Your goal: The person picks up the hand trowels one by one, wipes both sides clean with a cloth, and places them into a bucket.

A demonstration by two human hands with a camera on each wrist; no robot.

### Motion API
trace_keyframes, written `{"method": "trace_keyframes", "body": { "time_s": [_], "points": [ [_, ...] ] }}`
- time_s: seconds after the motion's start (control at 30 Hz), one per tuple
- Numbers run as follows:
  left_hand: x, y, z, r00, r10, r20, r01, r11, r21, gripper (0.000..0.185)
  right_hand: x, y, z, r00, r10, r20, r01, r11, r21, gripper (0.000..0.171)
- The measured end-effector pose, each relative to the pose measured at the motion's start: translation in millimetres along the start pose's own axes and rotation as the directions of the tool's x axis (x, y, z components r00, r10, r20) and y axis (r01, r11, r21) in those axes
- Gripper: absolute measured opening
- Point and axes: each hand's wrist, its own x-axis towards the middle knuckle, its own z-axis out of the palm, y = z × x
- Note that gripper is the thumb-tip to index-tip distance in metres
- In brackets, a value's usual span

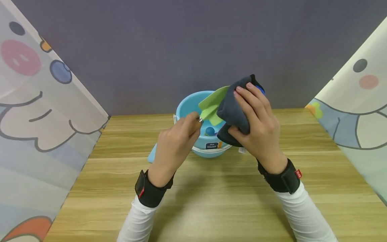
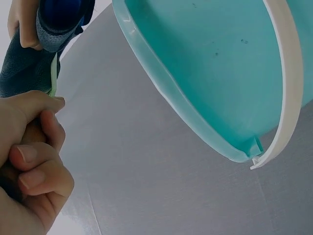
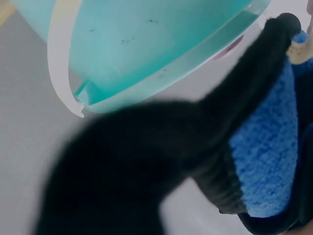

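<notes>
My left hand [image 1: 178,139] grips the brown handle of a green spatula [image 1: 211,102], with a bit of metal showing at the top of the handle. In the left wrist view, the fingers curl round that handle. My right hand [image 1: 260,122] holds a bunched dark grey cloth [image 1: 234,109] against the far part of the green blade and covers some of it. The cloth's other face is blue, plain in the right wrist view [image 3: 266,156]. Both hands are above a light blue bucket [image 1: 210,154], which has a white handle [image 2: 291,68].
Inside the bucket lies a blue ball [image 1: 210,131] with other bits partly hidden. A light blue object [image 1: 152,154] pokes out beside the left hand on the wooden table [image 1: 217,208]. A grey panel [image 1: 193,50] stands behind, with printed cartoon sheets [image 1: 39,161] at the sides.
</notes>
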Motion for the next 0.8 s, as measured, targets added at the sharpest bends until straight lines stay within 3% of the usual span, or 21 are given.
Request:
{"method": "trace_keyframes", "body": {
  "time_s": [0.5, 0.8],
  "points": [
    [-1.3, -0.4, 1.0, 0.999, -0.013, 0.035, 0.015, 0.999, -0.037, 0.011, 1.4, 1.3, -4.3, 1.000, 0.024, -0.016, -0.023, 1.000, 0.014, 0.058],
    [-0.8, -1.7, 2.0, 0.999, -0.027, 0.047, 0.029, 0.998, -0.048, 0.014, 2.7, 2.3, -6.0, 0.998, 0.049, -0.032, -0.048, 0.998, 0.046, 0.054]
  ]
}}
